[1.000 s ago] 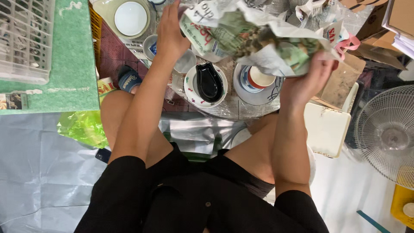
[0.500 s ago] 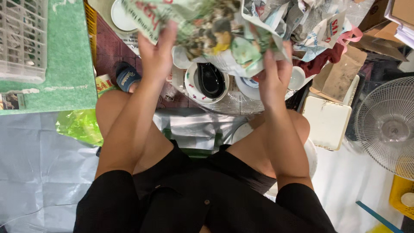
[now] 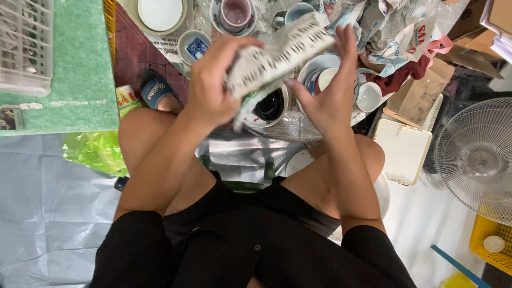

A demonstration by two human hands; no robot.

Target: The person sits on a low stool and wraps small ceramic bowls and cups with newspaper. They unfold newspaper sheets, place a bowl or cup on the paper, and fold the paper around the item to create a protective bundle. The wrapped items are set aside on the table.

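Now, left hand (image 3: 210,88): clamped on newspaper bundle (image 3: 277,56)
right hand (image 3: 330,93): fingers spread, flat against bundle's far side
below: black-lined bowl (image 3: 269,106)
right floor edge: fan (image 3: 477,157)

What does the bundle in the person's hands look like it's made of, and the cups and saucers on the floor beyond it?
The bundle looks like printed newsprint: matte, creased, covered in print, folded between the left hand and right hand. The cups and saucers seem to be glazed ceramic: smooth, shiny white rims with painted patterns, though glossy plastic cannot be ruled out.
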